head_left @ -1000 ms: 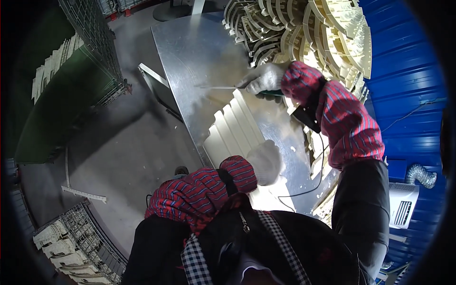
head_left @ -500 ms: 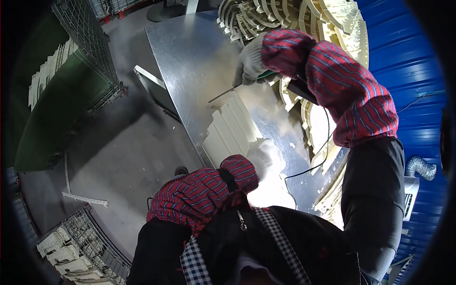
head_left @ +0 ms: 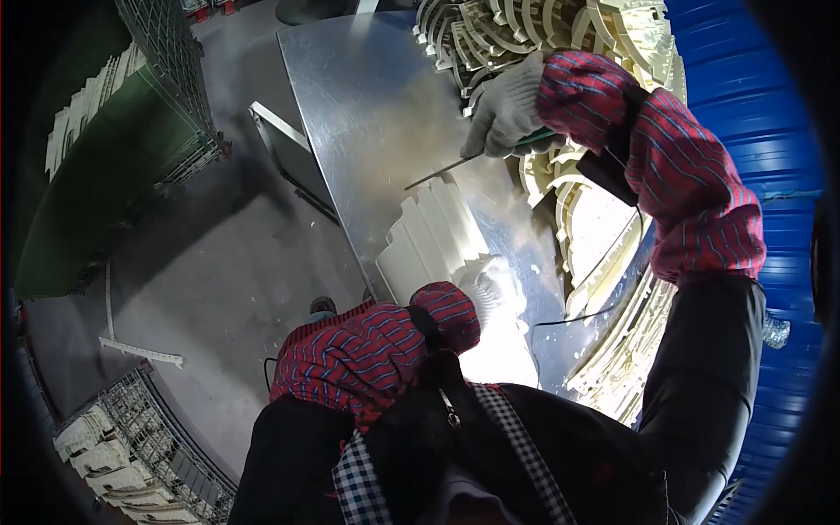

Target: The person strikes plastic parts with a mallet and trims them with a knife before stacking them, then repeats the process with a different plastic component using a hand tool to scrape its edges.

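Observation:
A cream ridged panel (head_left: 429, 234) lies in front of me on the metal table. My left hand (head_left: 492, 284), in a pale glove, holds the panel at its near right side; glare washes out part of the fingers. In a grey glove, my right hand (head_left: 509, 107) is closed around the green handle of a thin file (head_left: 437, 174). The dark blade points left, along the panel's far end; whether it touches the edge is hard to tell. Most of the handle hides under the palm.
The metal table (head_left: 350, 114) carries piles of curved cream parts (head_left: 612, 236) along its right and far sides. A black cable (head_left: 573, 320) crosses near my left hand. A blue corrugated wall (head_left: 726, 87) stands right. A green-sided mesh container (head_left: 114, 175) stands left.
My right hand has moved right and slightly down with the file, whose tip has shifted right along the panel's far end. My left hand stays on the panel. The view has shifted slightly.

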Action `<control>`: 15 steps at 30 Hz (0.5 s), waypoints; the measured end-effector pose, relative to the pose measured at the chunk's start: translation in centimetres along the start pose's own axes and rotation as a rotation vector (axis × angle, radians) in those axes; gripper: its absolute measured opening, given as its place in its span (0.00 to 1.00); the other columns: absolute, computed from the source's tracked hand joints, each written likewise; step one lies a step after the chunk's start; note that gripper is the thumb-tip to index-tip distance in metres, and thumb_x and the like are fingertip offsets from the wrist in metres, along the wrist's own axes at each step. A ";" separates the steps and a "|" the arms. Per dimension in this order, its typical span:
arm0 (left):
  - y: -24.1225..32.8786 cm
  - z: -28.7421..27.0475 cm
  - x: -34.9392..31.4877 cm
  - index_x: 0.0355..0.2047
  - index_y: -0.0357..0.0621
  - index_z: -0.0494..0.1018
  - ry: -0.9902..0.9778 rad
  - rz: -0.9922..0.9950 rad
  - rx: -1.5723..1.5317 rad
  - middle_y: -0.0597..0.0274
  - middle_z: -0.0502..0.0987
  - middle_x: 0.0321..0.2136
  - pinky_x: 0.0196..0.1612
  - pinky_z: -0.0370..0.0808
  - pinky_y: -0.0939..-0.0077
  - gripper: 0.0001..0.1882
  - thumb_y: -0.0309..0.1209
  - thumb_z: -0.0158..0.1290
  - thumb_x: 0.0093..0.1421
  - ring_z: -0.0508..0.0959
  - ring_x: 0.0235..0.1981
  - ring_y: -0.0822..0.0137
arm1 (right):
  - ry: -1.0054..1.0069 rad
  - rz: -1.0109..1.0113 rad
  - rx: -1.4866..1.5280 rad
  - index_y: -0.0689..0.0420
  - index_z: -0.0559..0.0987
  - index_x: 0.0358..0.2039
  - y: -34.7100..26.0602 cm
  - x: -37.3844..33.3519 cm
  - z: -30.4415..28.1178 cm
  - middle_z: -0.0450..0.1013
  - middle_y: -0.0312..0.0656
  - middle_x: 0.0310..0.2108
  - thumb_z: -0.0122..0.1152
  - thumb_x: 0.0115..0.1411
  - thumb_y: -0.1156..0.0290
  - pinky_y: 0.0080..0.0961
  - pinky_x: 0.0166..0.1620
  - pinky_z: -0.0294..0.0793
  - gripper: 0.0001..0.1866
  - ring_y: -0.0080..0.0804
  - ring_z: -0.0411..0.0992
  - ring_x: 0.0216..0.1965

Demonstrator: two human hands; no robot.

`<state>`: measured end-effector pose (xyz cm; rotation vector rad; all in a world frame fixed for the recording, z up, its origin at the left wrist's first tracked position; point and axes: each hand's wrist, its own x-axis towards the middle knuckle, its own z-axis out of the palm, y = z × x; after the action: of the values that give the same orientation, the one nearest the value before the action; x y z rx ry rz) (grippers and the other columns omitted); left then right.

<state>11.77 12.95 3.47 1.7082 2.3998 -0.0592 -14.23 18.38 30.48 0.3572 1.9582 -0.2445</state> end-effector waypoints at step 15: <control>-4.0 -3.2 -2.4 0.29 0.54 0.84 0.106 0.150 0.103 0.66 0.82 0.27 0.31 0.78 0.54 0.08 0.38 0.59 0.51 0.82 0.31 0.61 | -0.175 0.026 -0.081 0.39 0.77 0.60 -2.0 -0.1 -0.8 0.77 0.33 0.28 0.64 0.60 0.65 0.27 0.26 0.77 0.26 0.25 0.74 0.25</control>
<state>8.35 9.88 6.76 1.9803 2.3703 -0.0727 -15.63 16.82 30.90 0.2986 1.7841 -0.1733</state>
